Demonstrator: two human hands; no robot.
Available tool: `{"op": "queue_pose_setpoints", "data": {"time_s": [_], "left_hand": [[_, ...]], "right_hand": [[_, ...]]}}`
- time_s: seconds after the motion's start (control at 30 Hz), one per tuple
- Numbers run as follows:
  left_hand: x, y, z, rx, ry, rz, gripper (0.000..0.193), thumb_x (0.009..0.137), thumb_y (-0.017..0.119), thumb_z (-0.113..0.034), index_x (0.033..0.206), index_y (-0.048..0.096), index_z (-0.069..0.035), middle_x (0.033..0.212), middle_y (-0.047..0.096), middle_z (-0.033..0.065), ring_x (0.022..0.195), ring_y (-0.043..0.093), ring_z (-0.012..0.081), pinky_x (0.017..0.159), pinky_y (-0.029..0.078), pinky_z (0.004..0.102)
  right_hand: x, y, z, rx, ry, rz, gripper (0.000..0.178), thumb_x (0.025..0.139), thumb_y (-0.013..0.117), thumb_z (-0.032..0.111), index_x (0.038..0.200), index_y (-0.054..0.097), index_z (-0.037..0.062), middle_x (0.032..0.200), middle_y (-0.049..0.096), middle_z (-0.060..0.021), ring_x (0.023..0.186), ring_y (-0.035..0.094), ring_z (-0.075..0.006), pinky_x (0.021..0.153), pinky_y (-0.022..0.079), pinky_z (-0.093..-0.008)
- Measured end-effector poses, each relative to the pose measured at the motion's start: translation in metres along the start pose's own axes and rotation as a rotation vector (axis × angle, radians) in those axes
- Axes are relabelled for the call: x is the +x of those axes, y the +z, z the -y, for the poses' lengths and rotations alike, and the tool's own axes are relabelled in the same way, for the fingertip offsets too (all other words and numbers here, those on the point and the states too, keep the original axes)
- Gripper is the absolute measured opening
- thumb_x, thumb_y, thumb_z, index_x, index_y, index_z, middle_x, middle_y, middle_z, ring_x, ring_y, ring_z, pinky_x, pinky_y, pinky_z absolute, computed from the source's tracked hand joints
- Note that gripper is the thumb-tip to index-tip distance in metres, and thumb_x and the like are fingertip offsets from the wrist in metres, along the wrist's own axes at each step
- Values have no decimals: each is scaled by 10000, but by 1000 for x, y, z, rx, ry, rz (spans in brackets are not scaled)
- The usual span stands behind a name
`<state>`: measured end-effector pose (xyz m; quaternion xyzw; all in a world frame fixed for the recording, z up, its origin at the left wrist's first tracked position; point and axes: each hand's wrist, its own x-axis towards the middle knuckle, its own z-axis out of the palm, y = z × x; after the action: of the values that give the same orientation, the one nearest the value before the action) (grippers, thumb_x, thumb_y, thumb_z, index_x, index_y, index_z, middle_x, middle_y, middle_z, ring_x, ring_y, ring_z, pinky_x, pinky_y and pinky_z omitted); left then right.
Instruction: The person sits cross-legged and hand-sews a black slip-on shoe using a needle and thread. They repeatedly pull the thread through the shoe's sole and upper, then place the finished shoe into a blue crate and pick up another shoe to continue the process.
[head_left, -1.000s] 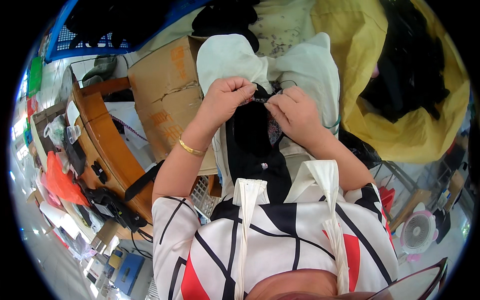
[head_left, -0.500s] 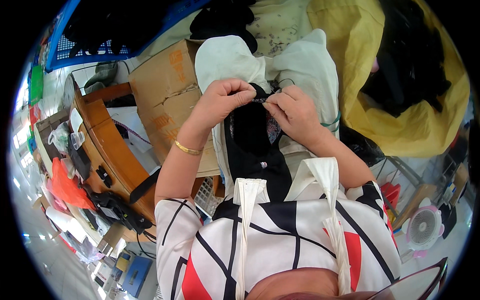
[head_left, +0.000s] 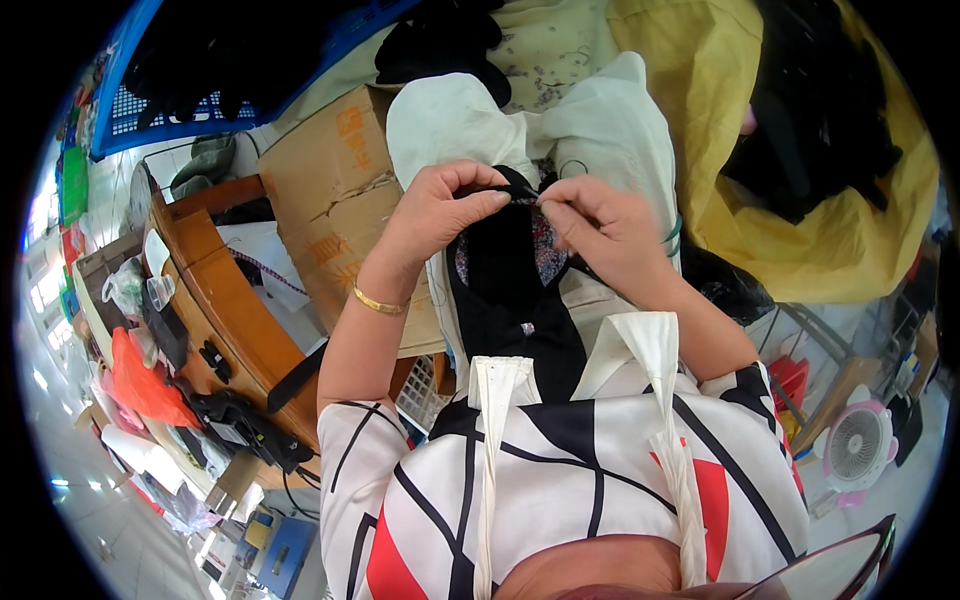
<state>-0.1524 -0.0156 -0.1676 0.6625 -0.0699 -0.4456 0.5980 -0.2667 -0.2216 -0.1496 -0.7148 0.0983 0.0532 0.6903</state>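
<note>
Across my lap lies a black garment (head_left: 502, 262) with a small-flowered panel (head_left: 549, 250) on its right side and a small pale tag in its lower part. My left hand (head_left: 445, 205), a gold bangle on its wrist, pinches the garment's upper edge between thumb and fingers. Close beside it, my right hand (head_left: 605, 225) is closed in a pinch at the right end of that edge. Whatever lies between its fingertips is too small to make out. White cloth (head_left: 450, 120) covers my knees under the garment.
A cardboard box (head_left: 335, 190) and a wooden table (head_left: 225, 290) stand to the left. At the upper left is a blue basket (head_left: 125, 125) of black items. To the right, a yellow sack (head_left: 690, 130) holds black cloth. A small fan (head_left: 858, 440) stands at lower right.
My right hand has shifted slightly right and down, away from the left. My left hand still pinches the garment in nearly the same place.
</note>
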Motion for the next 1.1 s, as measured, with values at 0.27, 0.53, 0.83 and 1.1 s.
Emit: {"op": "queue_pose_setpoints", "data": {"time_s": [0.27,0.53,0.83,1.1], "left_hand": [[-1,1,1,-32,11,6,156,893,702,-86,1013,707,15,886,664,-27,823,572,46,769,481,212],[0,-2,3,-43,18,42,169,911,685,-86,1045,696,16,924,661,-25,847,573,46,786,483,213],[0,-2,5,-39,22,40,181,914,685,-107,1046,698,16,907,649,-35,833,548,39,771,468,208],[0,-2,5,-14,35,25,193,918,681,-112,1056,693,21,908,645,-35,832,541,40,765,463,208]], "right_hand": [[5,2,-7,-317,-79,32,113,917,629,103,1009,650,40,725,650,-138,620,634,-280,585,496,-336],[7,0,-15,-320,-119,66,173,928,616,80,1082,672,25,743,640,-108,610,565,-159,607,474,-281],[12,-4,-13,-319,-86,122,192,927,606,62,1100,678,19,792,673,-106,646,586,-143,635,485,-274],[15,-3,-13,-300,-68,119,169,926,607,70,1075,678,33,802,680,-100,667,601,-165,639,492,-286]]}}
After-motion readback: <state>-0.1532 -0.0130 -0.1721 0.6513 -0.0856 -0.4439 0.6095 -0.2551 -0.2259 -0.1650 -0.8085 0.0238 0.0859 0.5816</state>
